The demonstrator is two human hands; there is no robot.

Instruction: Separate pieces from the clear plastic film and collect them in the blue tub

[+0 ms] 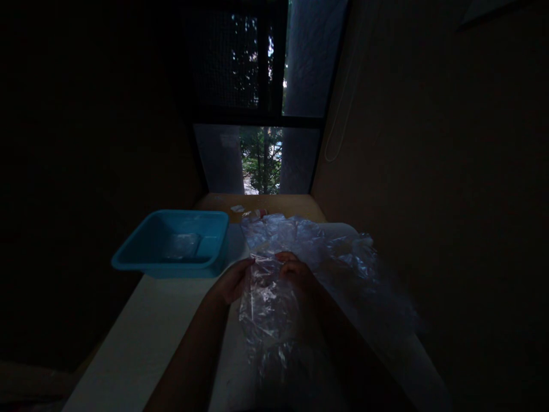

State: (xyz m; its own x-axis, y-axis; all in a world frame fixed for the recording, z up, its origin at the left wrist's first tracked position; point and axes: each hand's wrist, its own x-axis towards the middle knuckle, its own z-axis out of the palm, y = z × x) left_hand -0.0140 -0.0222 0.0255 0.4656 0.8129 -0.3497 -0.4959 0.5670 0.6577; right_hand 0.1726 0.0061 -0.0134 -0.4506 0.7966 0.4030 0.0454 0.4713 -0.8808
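Between my two hands hangs a clear plastic bag [268,303], crinkled and shiny, its lower part spreading toward me over the table. My left hand [235,280] pinches its upper left edge. On the other side, my right hand [295,272] grips the upper right edge with bent fingers. Just beyond and to the right lies a heap of more clear plastic bags [351,252]. A blue plastic basin [171,267] stands left of my hands, with a flat clear plastic packet [183,245] inside. Dim light hides finer detail.
All this rests on a white table [171,320]. Behind it is a wooden sill [295,203] with a crumpled white scrap [237,209], under a dark-framed window [261,121]. Dark walls close in on both sides, and a looped cord [338,149] hangs on the right.
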